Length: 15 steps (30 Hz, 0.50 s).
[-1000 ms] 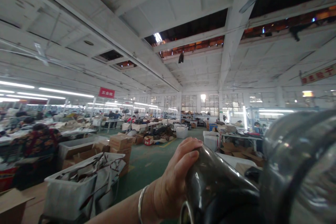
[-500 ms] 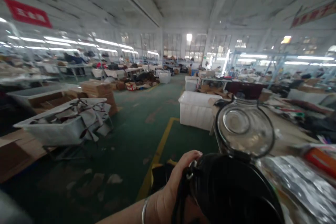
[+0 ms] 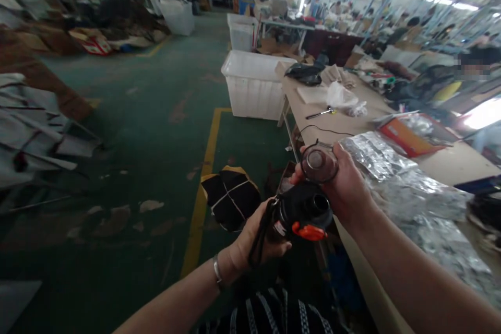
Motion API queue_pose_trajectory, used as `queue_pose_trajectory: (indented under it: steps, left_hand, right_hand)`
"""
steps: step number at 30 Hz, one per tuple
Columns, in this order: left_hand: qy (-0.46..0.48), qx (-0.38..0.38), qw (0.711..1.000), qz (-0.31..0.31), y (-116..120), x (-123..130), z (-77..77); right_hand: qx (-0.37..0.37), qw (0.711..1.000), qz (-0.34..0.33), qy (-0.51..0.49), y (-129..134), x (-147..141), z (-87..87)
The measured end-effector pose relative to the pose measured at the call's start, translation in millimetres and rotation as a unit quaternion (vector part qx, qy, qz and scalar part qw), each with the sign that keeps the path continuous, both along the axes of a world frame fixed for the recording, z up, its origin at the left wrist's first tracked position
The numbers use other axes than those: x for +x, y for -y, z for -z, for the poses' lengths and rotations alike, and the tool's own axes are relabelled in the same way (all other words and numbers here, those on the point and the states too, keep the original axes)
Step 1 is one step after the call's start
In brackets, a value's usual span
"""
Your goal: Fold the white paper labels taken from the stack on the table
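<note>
Low in front of me, my left hand (image 3: 254, 232) is wrapped round a black drinking bottle (image 3: 289, 214) with an orange catch (image 3: 311, 231) and a dark wrist strap. The bottle's clear round lid (image 3: 319, 163) is flipped up, so the black spout (image 3: 321, 202) shows. My right hand (image 3: 350, 185) has its thumb and fingers around that lid, at the table's near edge. A black bundle (image 3: 230, 201) tied crosswise with light string lies on the floor beyond my left hand.
To the right, a long table (image 3: 362, 122) bears silvery plastic packets (image 3: 379, 159), an orange box (image 3: 410, 135) and a black-handled tool (image 3: 320, 113). A white bin (image 3: 254, 86) stands at its far end. Draped white material (image 3: 47, 120) is at left.
My view has tipped down and turned right. The bottle, close to the camera before, is now lower and farther away. My right hand has come into view and holds the lid.
</note>
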<state>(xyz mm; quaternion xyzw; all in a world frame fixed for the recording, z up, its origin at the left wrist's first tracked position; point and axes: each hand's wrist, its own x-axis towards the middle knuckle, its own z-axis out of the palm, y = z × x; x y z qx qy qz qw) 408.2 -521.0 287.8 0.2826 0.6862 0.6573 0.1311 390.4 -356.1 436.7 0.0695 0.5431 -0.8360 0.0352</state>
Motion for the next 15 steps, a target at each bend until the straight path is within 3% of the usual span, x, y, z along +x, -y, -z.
queue_pose_trajectory:
  steps: [2, 4, 6, 8, 10, 11, 13, 15]
  left_hand:
    - [-0.013, -0.024, 1.0, 0.009, -4, -4, 6.6]
    - [-0.015, -0.045, 0.999, 0.009, -12, -7, 10.7]
    - [-0.013, -0.063, 0.998, 0.004, -23, -9, 11.3]
    - [-0.009, -0.077, 0.997, 0.007, -37, -11, 8.5]
    - [-0.005, -0.087, 0.996, 0.019, -52, -10, 4.4]
    - [-0.004, -0.097, 0.995, 0.027, -60, -8, 2.9]
    - [-0.019, -0.118, 0.992, 0.037, -80, -4, 2.3]
    - [-0.056, -0.112, 0.991, 0.037, -109, -2, 4.9]
  right_hand:
    - [0.064, 0.995, 0.016, -0.07, -8, 8, 4.6]
    - [0.183, 0.969, 0.004, -0.167, -19, 19, 4.8]
    - [0.363, 0.892, -0.039, -0.267, -32, 31, 3.7]
    - [0.521, 0.776, -0.07, -0.347, -48, 41, 3.5]
    - [0.614, 0.686, -0.074, -0.383, -68, 48, 4.9]
    - [0.638, 0.667, -0.066, -0.38, -79, 51, 5.8]
    - [0.646, 0.678, -0.049, -0.345, -106, 61, 8.2]
    - [0.588, 0.752, -0.008, -0.299, -138, 74, 12.9]
